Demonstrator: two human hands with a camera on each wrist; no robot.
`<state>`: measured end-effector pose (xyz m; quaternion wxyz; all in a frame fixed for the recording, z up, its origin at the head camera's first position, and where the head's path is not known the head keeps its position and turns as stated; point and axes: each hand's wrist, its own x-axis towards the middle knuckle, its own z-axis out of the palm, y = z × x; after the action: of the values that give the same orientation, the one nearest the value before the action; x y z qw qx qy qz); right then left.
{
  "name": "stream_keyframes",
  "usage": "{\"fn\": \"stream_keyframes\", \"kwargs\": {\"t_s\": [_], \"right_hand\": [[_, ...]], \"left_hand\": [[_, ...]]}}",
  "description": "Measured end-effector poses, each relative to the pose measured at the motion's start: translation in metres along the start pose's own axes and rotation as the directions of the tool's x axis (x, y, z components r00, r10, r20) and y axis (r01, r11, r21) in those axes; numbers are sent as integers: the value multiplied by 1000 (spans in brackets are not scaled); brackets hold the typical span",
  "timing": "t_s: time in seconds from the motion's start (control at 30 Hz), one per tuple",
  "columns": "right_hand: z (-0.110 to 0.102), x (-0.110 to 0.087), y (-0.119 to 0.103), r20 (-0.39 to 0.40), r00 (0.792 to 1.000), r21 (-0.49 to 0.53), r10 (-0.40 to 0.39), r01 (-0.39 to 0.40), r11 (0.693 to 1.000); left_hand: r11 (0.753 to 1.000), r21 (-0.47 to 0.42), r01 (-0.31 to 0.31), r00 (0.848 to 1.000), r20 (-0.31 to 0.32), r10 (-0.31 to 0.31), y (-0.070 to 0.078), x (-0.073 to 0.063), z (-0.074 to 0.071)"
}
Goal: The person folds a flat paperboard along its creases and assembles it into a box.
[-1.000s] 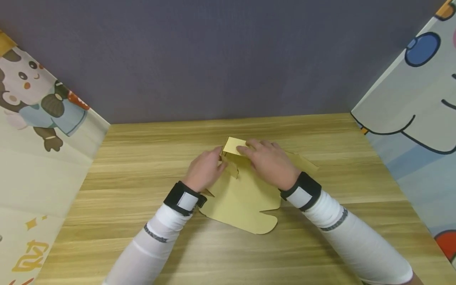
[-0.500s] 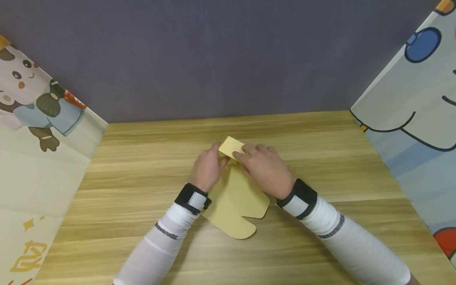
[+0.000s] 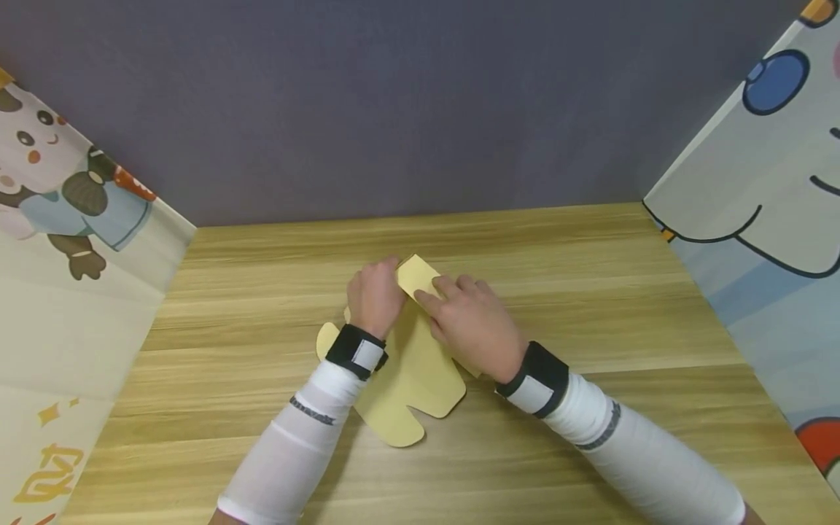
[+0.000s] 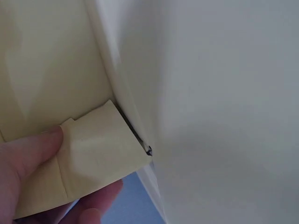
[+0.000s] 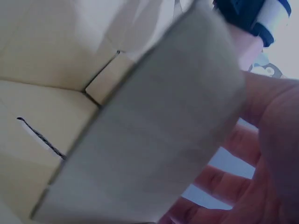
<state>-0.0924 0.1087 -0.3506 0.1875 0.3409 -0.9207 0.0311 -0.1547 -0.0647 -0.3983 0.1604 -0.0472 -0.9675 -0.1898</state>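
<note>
A pale tan cardboard box blank point(image 3: 420, 357), partly folded, stands at the middle of the table with rounded flaps spread toward me. My left hand point(image 3: 375, 297) grips its far left end. In the left wrist view the thumb lies on a small creased flap point(image 4: 100, 151) while fingers curl behind it. My right hand point(image 3: 477, 327) holds the raised far side near the bright top panel point(image 3: 417, 275). The right wrist view shows the thumb and fingers around the edge of a broad panel point(image 5: 149, 126), with a slot point(image 5: 42, 138) in the cardboard beyond.
The wood-grain table point(image 3: 590, 292) reaches back to a dark grey wall point(image 3: 420, 109). Cartoon-printed panels stand at the left point(image 3: 79, 292) and right point(image 3: 735, 182).
Both hands have turned the cardboard clockwise and shifted it slightly left. Its rounded near flap has swung left, and another flap now shows beside my left wrist.
</note>
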Motion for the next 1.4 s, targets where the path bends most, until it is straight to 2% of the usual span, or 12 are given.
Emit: {"fn": "stream_keyframes", "kwargs": {"t_s": [0.33, 0.67, 0.9, 0.97, 1.03, 1.1, 1.13, 1.23, 1.3, 1.33, 1.4], "right_hand": [[0, 1, -11, -41, 999, 0, 3, -3, 1000], [1, 1, -12, -54, 999, 10, 10, -9, 1000], [2, 1, -4, -42, 999, 2, -20, 20, 1000], [2, 2, 0, -29, 999, 11, -27, 27, 1000], [2, 3, 5, -12, 1000, 34, -27, 27, 999], [2, 5, 11, 7, 1000, 74, -24, 23, 997], [2, 6, 14, 14, 1000, 98, -21, 19, 995], [3, 9, 23, 26, 1000, 180, -9, 4, 984], [4, 11, 28, 26, 1000, 244, 7, -13, 970], [4, 11, 31, 21, 1000, 276, 17, -22, 961], [5, 12, 35, 11, 1000, 322, 29, -31, 946]], "left_hand": [[999, 26, -27, 1000, 4, 27, -2, 4, 1], [998, 54, -23, 1000, -18, 24, 0, 6, 3], [997, 77, -22, 1000, 9, 21, 1, 5, 3], [996, 73, -45, 999, -5, 45, 1, 4, 1], [990, 85, -110, 993, -34, 113, 2, 3, -3], [971, 112, -210, 973, -75, 219, 5, 0, -7], [954, 130, -270, 955, -92, 282, 7, -2, -10], [877, 184, -443, 875, -124, 468, 14, -6, -15], [836, 182, -517, 831, -128, 542, 19, -7, -18], [825, 175, -538, 818, -128, 560, 21, -8, -19], [819, 148, -555, 810, -126, 572, 24, -8, -21]]}}
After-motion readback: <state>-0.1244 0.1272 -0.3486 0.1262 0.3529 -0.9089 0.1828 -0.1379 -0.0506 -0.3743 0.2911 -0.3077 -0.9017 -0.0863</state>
